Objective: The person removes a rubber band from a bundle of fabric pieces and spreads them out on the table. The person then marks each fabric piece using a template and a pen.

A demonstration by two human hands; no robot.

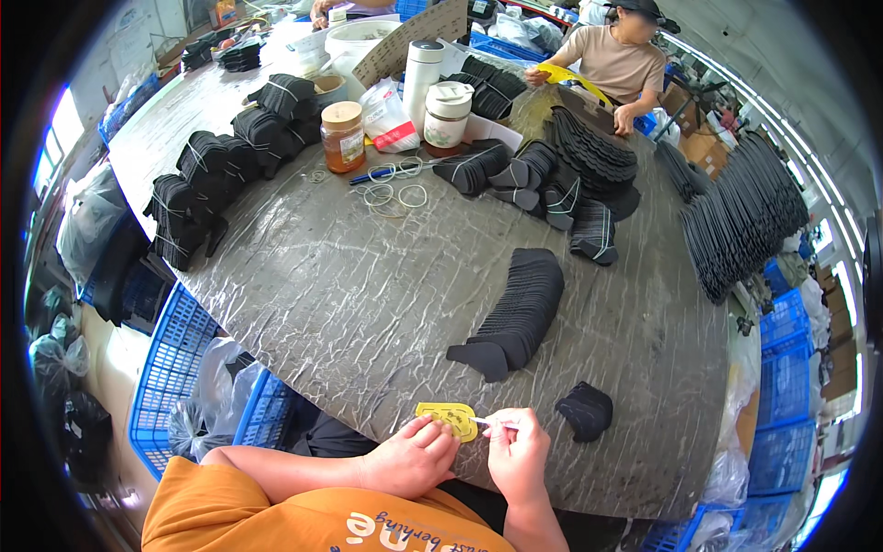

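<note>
A yellow flat template [457, 414] with a rounded end and cut-out slots lies near the table's front edge. The fingers of my left hand [418, 454] press on its near side, bent and close together. What lies beneath the template I cannot make out. In a pinch, my right hand [517, 451] holds a slim white pen [494, 421], its tip at the template's right edge. To the right sits a small stack of black cut pieces [585, 411]. Farther off, a long fanned row of black pieces [522, 308] lies on the table.
Rubber bands [394, 196], an amber jar [343, 138], a white flask [422, 83] and a white cup [448, 115] stand or lie farther back. Bundled black pieces [216, 156] line the left. Across the table, a person [618, 55] handles a yellow strip. Blue crates [175, 368] flank the table.
</note>
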